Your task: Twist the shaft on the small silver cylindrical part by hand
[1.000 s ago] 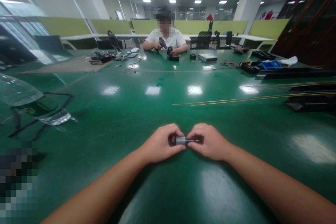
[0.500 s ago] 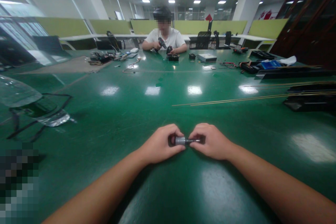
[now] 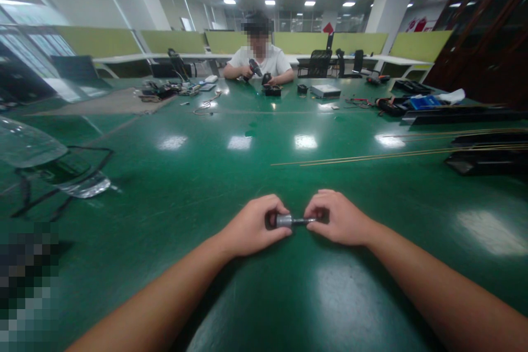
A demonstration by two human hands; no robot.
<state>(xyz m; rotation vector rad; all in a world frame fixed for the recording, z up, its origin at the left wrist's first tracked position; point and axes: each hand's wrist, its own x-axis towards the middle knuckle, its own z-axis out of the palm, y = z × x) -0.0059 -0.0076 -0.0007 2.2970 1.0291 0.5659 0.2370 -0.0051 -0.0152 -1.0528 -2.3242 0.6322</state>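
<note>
Close in front of me, low over the green table [image 3: 264, 297], I hold a short metal piece lying sideways. Its left part is a thick silver cylinder [image 3: 284, 221], pinched between the thumb and fingers of my left hand [image 3: 253, 225]. From its right end runs a thin dark threaded rod [image 3: 300, 221], like a bolt shank. My right hand [image 3: 340, 217] is closed with thumb and fingertips at the rod's far end. The fingers hide both outer ends of the piece.
Long thin brass-coloured rods [image 3: 355, 159] reach in from dark trays [image 3: 487, 162] on the right. A clear plastic bottle [image 3: 78, 176] lies at left. Across the table a person in a white shirt [image 3: 272, 59] holds a power drill [image 3: 254, 67] near a black box [image 3: 272, 90].
My right hand has shifted a little to the right along the rod, so more of the rod shows. The left hand and silver cylinder have stayed nearly in place.
</note>
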